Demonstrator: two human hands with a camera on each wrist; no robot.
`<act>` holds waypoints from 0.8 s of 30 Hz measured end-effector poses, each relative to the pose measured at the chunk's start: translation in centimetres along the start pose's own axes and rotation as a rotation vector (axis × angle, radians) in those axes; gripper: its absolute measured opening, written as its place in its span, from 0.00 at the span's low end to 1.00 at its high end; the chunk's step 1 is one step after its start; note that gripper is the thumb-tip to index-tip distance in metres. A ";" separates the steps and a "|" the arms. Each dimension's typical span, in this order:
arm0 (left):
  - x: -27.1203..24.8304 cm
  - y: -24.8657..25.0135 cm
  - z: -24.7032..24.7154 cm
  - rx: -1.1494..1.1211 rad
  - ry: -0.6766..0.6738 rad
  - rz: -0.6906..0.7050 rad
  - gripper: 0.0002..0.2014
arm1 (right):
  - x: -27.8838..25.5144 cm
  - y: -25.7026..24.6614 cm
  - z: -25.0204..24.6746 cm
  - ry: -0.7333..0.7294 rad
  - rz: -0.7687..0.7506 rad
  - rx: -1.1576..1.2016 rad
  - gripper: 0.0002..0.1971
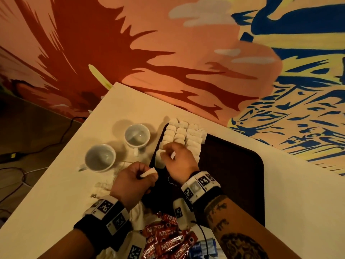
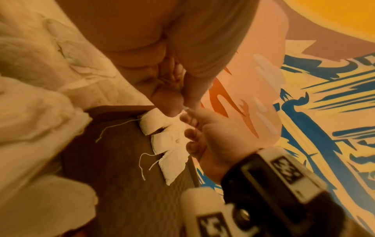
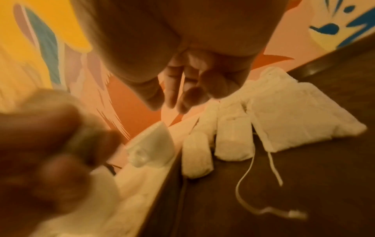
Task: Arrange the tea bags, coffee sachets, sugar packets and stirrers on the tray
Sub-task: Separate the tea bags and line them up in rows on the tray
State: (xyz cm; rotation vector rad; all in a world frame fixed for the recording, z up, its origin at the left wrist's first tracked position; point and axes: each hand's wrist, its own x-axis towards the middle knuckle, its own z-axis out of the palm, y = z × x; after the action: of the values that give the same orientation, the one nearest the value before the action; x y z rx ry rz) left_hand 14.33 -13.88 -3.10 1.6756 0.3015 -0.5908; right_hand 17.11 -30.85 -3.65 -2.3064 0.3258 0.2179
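While hands (image 1: 155, 172) pinch tea bags (image 1: 183, 136), tray (image 1: 242, 165) holds rows.

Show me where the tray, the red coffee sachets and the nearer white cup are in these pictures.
tray (image 1: 233, 165): head view, on its bare dark surface right of the tea bags.
red coffee sachets (image 1: 166, 238): head view, on the middle of the pile between the wrists.
nearer white cup (image 1: 99, 158): head view, on its inner bowl.

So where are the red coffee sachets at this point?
In the head view the red coffee sachets lie in a loose pile on the table at the near edge, off the tray, between the person's forearms, with blue packets to their right.
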 end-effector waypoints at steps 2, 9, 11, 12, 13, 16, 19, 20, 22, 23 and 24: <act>-0.3 0.5 0.5 0.053 -0.017 0.014 0.04 | -2.3 -0.4 -0.1 -0.082 -0.025 0.215 0.06; -1.7 1.0 2.4 0.203 -0.107 0.022 0.06 | -7.9 1.2 -1.7 -0.017 -0.117 0.358 0.11; -2.5 1.2 3.2 0.197 -0.106 0.034 0.01 | -8.6 1.7 -2.4 0.004 -0.109 0.345 0.12; -2.8 1.2 3.5 0.189 -0.105 0.039 0.02 | -8.9 1.7 -2.7 -0.002 -0.107 0.324 0.11; -3.0 1.2 3.8 0.189 -0.111 0.052 0.04 | -9.0 2.0 -3.0 -0.004 -0.100 0.313 0.10; -3.7 1.1 4.5 0.186 -0.161 0.085 0.04 | -9.5 2.8 -3.4 0.036 -0.031 0.351 0.06; -4.4 1.0 5.1 0.164 -0.153 0.113 0.03 | -10.1 3.4 -3.8 0.062 -0.026 0.456 0.04; -4.4 0.9 5.3 0.165 -0.153 0.116 0.04 | -10.4 3.5 -4.0 0.040 -0.051 0.497 0.02; -4.4 0.7 5.4 0.196 -0.159 0.126 0.02 | -10.8 3.7 -4.3 -0.027 -0.107 0.498 0.12; -4.4 0.6 5.5 0.208 -0.153 0.138 0.02 | -10.8 3.7 -4.4 -0.043 -0.127 0.449 0.14; -4.4 0.4 5.5 0.211 -0.141 0.149 0.03 | -10.8 3.8 -4.5 -0.038 -0.146 0.403 0.13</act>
State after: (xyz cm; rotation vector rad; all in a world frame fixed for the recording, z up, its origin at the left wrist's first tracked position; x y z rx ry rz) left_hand 9.71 -18.75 -0.91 1.8292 0.0122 -0.6423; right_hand 5.95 -34.86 -0.39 -1.9151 0.1627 0.1107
